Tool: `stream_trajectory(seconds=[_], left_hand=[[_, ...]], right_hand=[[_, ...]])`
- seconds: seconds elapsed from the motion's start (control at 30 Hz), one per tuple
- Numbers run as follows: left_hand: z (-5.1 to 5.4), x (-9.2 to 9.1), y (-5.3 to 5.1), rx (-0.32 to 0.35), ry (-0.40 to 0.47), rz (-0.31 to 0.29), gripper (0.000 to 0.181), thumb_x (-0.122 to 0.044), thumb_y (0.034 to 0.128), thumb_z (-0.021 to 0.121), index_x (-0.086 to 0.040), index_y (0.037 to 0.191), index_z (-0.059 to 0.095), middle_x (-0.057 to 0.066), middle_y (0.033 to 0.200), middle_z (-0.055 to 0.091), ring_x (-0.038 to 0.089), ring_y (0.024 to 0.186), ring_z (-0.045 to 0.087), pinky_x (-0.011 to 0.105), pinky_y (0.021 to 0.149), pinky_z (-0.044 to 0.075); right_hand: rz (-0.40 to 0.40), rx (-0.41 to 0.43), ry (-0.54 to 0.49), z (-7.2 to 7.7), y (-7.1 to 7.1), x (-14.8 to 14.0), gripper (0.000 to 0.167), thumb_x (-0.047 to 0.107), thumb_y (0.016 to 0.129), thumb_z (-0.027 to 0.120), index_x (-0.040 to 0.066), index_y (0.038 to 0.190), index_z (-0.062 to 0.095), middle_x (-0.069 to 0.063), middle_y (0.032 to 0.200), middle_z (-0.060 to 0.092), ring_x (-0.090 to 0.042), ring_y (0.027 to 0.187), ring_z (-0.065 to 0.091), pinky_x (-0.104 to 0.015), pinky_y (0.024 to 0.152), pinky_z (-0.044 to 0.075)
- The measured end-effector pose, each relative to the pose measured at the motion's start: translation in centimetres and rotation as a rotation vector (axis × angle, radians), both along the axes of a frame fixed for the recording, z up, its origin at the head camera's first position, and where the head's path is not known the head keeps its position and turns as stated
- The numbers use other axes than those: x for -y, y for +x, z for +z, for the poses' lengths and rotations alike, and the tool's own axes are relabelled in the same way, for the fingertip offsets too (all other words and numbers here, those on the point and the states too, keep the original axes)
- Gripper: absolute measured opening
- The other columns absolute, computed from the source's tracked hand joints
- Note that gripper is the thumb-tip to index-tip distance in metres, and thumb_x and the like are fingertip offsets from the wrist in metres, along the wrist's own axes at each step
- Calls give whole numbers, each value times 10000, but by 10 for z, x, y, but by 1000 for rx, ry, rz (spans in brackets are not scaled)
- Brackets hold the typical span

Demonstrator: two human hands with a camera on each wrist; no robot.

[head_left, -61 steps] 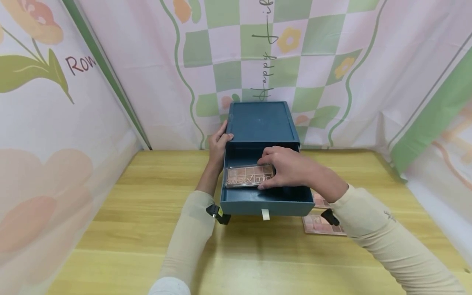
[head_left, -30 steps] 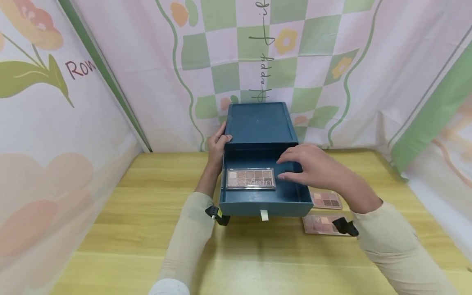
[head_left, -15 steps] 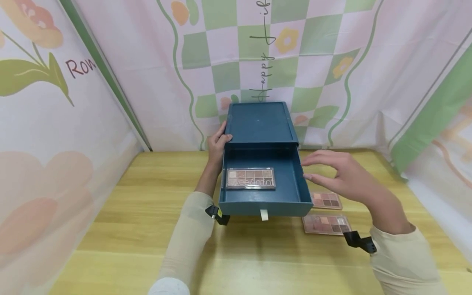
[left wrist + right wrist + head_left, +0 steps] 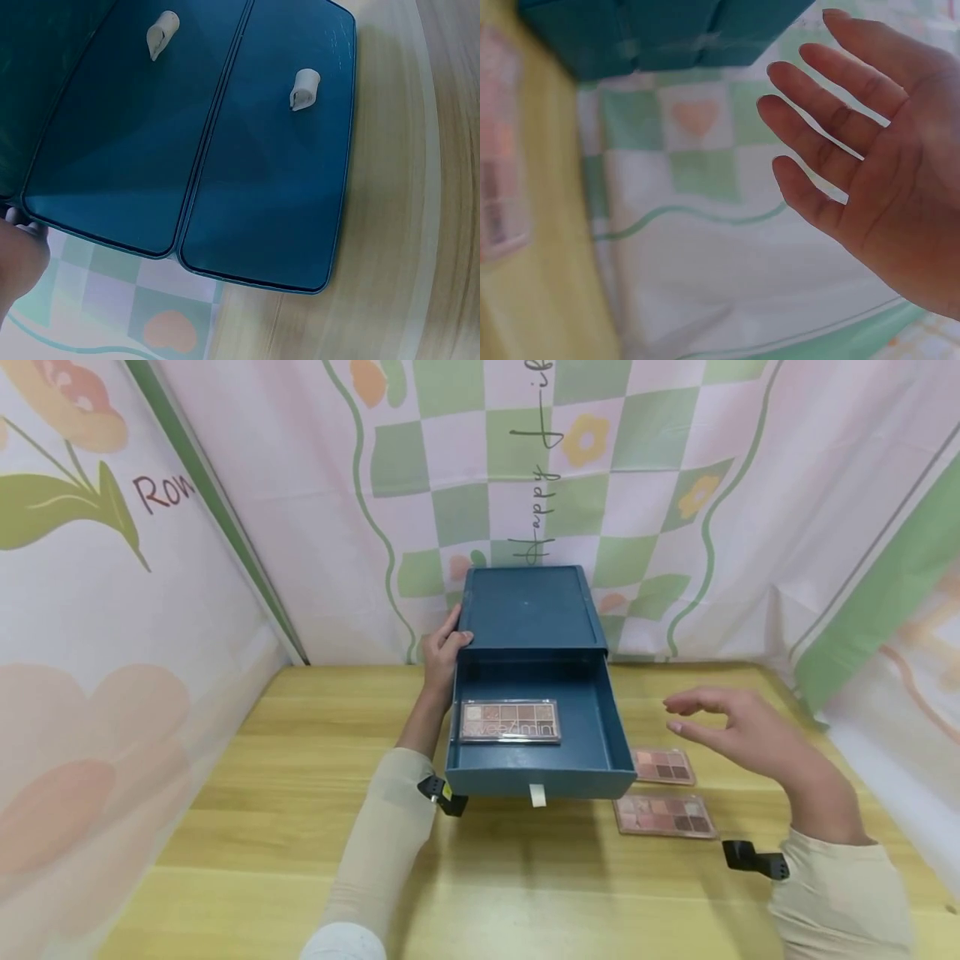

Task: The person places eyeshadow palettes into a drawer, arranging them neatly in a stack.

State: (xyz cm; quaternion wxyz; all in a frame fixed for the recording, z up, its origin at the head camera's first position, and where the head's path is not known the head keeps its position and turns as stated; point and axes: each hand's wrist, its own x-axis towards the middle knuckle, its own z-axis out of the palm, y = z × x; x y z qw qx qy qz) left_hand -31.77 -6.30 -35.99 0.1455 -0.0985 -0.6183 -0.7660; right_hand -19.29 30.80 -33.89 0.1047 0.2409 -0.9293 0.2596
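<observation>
A dark blue drawer box (image 4: 525,610) stands at the back of the table, its top drawer (image 4: 585,743) pulled out. Inside the drawer, at its left, lies a clear-lidded palette (image 4: 510,722). My left hand (image 4: 442,656) rests against the box's left side, thumb at the top edge; the left wrist view shows part of that hand (image 4: 21,255) by the blue fronts (image 4: 262,165). To the right of the drawer my right hand (image 4: 742,731) hovers over the table with nothing in it; its fingers are spread in the right wrist view (image 4: 885,142).
Two more palettes lie on the table (image 4: 525,877) to the right of the drawer, one farther back (image 4: 666,767) and one nearer (image 4: 666,817). A patterned curtain (image 4: 300,510) hangs behind the box. Lower drawer fronts carry white pull tabs (image 4: 304,88).
My right hand has let go of the palette in the drawer and moved out to the right, past the drawer's side. The left hand has stayed at the box.
</observation>
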Motion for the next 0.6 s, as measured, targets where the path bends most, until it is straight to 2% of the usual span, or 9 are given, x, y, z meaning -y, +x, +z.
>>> stream_trajectory(seconds=[0.07, 0.2, 0.27, 0.33, 0.43, 0.5, 0.6], left_hand=[[0, 0, 0, 3, -1, 3, 665, -111, 847, 523, -7, 1502, 467, 148, 1582, 451, 237, 1517, 375, 409, 1260, 282], [0, -1, 1, 8, -1, -1, 665, -117, 851, 523, -13, 1505, 465, 139, 1590, 445, 235, 1523, 366, 405, 1264, 273], [0, -1, 1, 6, -1, -3, 664, -118, 851, 521, -16, 1505, 467, 143, 1589, 446, 237, 1525, 364, 403, 1265, 271], [0, -1, 1, 5, 2, -7, 663, -118, 849, 520, -21, 1503, 470, 147, 1588, 446, 239, 1526, 363, 403, 1265, 272], [0, 0, 1, 5, 3, -7, 664, -125, 850, 521, -24, 1504, 471, 152, 1586, 447, 244, 1525, 366, 409, 1262, 278], [0, 0, 1, 7, 4, -9, 665, -128, 851, 523, -30, 1507, 471, 149, 1591, 444, 244, 1523, 367, 412, 1259, 283], [0, 0, 1, 13, 6, -8, 664, -131, 853, 525, -34, 1508, 471, 146, 1595, 440, 244, 1521, 368, 414, 1255, 289]], right_hand=[[-21, 70, 0, -8, -4, -7, 294, 141, 929, 708, 64, 1212, 720, -137, 1132, 761, 181, 982, 534, -351, 859, 539], [-24, 169, -1, -28, -14, -20, 336, 149, 929, 710, 4, 1233, 699, -195, 1166, 742, 165, 968, 553, -234, 867, 528], [-18, 183, 8, -38, -19, -26, 359, 144, 911, 729, -20, 1228, 694, -215, 1176, 736, 115, 976, 585, -273, 874, 554], [-13, 188, 22, -48, -22, -31, 377, 132, 890, 747, -37, 1222, 692, -235, 1187, 727, -15, 993, 653, -394, 881, 586], [-11, 208, 40, -62, -26, -36, 385, 110, 877, 749, -51, 1221, 687, -255, 1208, 713, -291, 1032, 694, -554, 889, 566], [-3, 233, 36, -71, -29, -38, 384, 92, 880, 740, -60, 1228, 682, -267, 1223, 703, -429, 1062, 663, -588, 893, 552], [29, 285, 9, -82, -33, -41, 392, 75, 888, 729, -79, 1243, 665, -289, 1244, 683, -480, 1089, 634, -591, 899, 548]])
